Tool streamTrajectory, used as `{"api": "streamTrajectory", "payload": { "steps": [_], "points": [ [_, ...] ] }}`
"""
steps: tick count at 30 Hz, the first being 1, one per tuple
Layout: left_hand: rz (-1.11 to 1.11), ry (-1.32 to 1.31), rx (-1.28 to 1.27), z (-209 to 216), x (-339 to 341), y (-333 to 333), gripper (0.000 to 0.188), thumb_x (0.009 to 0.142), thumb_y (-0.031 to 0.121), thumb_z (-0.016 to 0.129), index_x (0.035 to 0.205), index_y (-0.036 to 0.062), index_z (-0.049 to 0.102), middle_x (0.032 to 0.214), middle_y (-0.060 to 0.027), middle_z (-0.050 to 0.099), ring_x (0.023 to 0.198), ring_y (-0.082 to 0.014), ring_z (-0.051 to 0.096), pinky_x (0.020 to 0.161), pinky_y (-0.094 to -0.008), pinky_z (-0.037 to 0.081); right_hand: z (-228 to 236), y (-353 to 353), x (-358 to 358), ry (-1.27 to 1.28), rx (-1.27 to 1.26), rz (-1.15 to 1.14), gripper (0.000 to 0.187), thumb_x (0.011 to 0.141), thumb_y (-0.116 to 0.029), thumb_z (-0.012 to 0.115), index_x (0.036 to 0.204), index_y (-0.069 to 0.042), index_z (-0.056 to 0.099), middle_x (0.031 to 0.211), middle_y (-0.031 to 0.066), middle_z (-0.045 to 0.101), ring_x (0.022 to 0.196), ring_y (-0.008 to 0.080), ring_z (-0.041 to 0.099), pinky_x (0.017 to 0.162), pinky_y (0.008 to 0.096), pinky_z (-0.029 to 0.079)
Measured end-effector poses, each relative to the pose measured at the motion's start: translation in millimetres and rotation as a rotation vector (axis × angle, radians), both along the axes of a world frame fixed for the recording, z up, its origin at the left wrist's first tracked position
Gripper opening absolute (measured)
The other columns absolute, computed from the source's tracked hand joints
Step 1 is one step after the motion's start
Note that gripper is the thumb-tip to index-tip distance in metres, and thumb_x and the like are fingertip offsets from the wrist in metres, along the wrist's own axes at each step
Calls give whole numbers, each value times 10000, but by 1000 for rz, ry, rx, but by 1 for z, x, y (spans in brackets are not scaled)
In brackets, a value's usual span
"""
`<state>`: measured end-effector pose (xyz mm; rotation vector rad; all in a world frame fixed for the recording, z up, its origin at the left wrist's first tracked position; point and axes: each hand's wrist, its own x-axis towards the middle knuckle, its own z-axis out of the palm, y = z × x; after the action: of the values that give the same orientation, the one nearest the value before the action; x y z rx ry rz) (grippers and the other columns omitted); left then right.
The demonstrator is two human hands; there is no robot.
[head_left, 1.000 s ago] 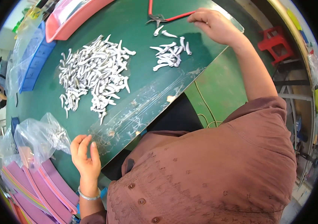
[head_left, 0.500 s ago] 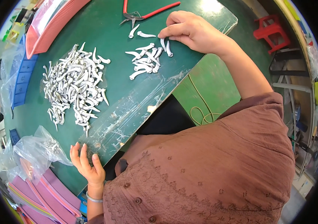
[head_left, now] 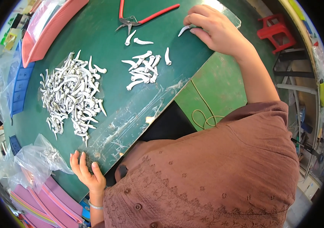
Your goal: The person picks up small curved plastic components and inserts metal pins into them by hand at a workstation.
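The right hand (head_left: 217,28) is stretched out to the far edge of the green work mat (head_left: 108,49), thumb and fingers pinching one small curved white plastic piece (head_left: 183,30) at its near end. The piece lies flat on the mat, its long axis running from the fingertips down and to the person's left, the free tip pointing toward the red-handled cutting pliers (head_left: 139,17). The left hand (head_left: 86,171) rests far off at the near edge of the mat, fingers spread flat and empty, beside a crumpled clear plastic bag (head_left: 29,159); the right hand is plainly the nearer one.

Two loose white pieces (head_left: 137,39) lie just under the pliers' nose. Closer in sits a small cluster of white pieces (head_left: 145,68), roughly a dozen, with one lying apart on its right side. Left of that is the large heap of white pieces (head_left: 72,98), far too many to count. One pair of pliers, one pink plastic tray (head_left: 51,30) at the far left.
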<state>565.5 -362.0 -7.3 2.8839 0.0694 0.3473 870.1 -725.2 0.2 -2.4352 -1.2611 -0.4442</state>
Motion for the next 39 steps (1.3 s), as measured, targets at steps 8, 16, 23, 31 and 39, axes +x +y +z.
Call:
{"api": "streamTrajectory", "payload": {
  "steps": [8, 16, 23, 31, 39],
  "points": [
    [-6, 2, 6, 2, 3, 0, 336, 819, 107, 476, 1124, -32, 466, 1220, -179, 416, 1165, -356, 349, 983, -426, 240, -6, 38, -48, 100, 97, 73, 225, 698, -243, 643, 735, -55, 524, 707, 72, 503, 701, 260, 513, 635, 347, 409],
    [7, -7, -15, 1, 0, 0, 341, 816, 99, 472, 1131, -31, 462, 1231, -178, 407, 1173, -352, 344, 986, -424, 240, 3, 11, -31, -6, -81, -192, 128, 678, -123, 615, 743, -53, 529, 743, 78, 506, 759, 261, 515, 668, 358, 415],
    [6, -25, -13, -1, 0, 2, 355, 815, 139, 478, 1118, -45, 459, 1209, -206, 404, 1154, -380, 349, 964, -456, 263, 5, 38, -46, 57, 52, 14, 203, 688, -154, 638, 825, -44, 537, 787, 87, 504, 779, 276, 508, 684, 359, 414],
    [25, -56, 5, -1, -1, 3, 351, 811, 146, 491, 1107, -42, 472, 1206, -208, 406, 1147, -380, 354, 960, -454, 266, -2, 67, -54, 119, 89, 158, 190, 686, -68, 617, 868, -48, 564, 839, 85, 498, 807, 272, 498, 707, 351, 408],
    [12, -61, -6, -1, 0, 2, 338, 819, 115, 488, 1122, -34, 472, 1222, -181, 412, 1157, -347, 361, 973, -422, 257, -3, 44, -45, 173, 123, 56, 133, 712, 5, 570, 839, -33, 558, 772, 82, 511, 723, 263, 516, 633, 327, 427]
  ]
}}
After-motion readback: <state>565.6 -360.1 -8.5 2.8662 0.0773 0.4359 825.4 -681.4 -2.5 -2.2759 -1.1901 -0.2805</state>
